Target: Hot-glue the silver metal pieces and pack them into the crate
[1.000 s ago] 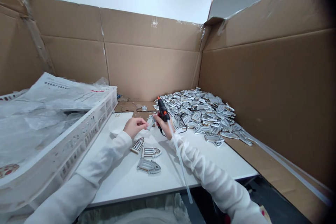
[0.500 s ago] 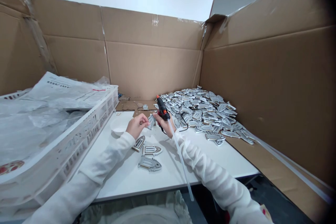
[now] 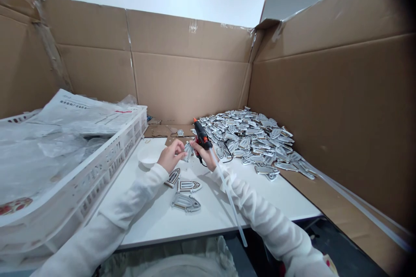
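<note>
My left hand (image 3: 170, 156) is closed in a pinch at the edge of a small grey arch-shaped piece (image 3: 188, 150). My right hand (image 3: 206, 156) grips a black hot glue gun (image 3: 202, 134), its orange nozzle pointing up and away. The right thumb reaches close to the same piece; whether it also presses on it I cannot tell. Out of the gun's rear hangs a long translucent glue stick (image 3: 230, 197), slanting down past the table edge. Below the hands lie a brown-patterned arch piece (image 3: 173, 177), a second patterned one (image 3: 189, 186) and a plain grey one (image 3: 186, 203).
A heap of similar arch pieces (image 3: 250, 134) covers the table's back right. On the left stands a white plastic basket (image 3: 125, 140) with plastic bags and paper. A white round dish (image 3: 147, 156) sits beside my left hand. Cardboard walls (image 3: 188, 78) enclose the white table (image 3: 208, 216).
The lower end of the glue stick has swung slightly to the right. Both hands stay nearly in place around the small arch piece, and the glue gun is still held.
</note>
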A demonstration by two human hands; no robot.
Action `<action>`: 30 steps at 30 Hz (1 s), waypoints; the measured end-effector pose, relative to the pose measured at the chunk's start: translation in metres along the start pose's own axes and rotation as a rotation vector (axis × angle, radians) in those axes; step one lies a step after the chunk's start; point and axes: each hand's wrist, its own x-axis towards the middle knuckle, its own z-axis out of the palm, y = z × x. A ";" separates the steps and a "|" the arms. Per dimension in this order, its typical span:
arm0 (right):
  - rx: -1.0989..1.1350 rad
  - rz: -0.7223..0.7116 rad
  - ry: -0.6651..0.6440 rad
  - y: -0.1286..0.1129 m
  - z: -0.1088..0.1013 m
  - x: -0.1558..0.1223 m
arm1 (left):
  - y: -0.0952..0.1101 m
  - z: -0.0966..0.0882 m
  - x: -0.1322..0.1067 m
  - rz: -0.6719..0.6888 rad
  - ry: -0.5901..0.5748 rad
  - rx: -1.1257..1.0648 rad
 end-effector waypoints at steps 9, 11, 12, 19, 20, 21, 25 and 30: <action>0.259 0.064 -0.054 -0.012 0.002 -0.001 | 0.000 0.006 -0.002 -0.063 -0.045 -0.122; 0.224 0.079 -0.042 -0.011 0.001 -0.001 | -0.002 0.012 -0.001 -0.145 -0.158 -0.340; 0.193 0.094 -0.031 -0.009 0.000 0.000 | -0.004 0.015 0.000 -0.191 -0.174 -0.450; -0.039 0.167 0.001 -0.005 -0.003 0.000 | -0.020 0.019 0.006 -0.386 0.083 -0.714; -0.075 0.138 -0.013 -0.006 -0.002 -0.001 | -0.019 0.018 0.006 -0.400 0.089 -0.713; -0.111 0.112 -0.024 -0.007 -0.001 -0.003 | -0.018 0.018 0.005 -0.408 0.086 -0.712; -0.281 0.070 -0.013 -0.009 0.001 -0.007 | -0.013 0.017 0.003 -0.426 0.075 -0.714; -0.366 0.068 -0.007 -0.005 0.000 -0.007 | -0.012 0.017 0.004 -0.445 0.067 -0.697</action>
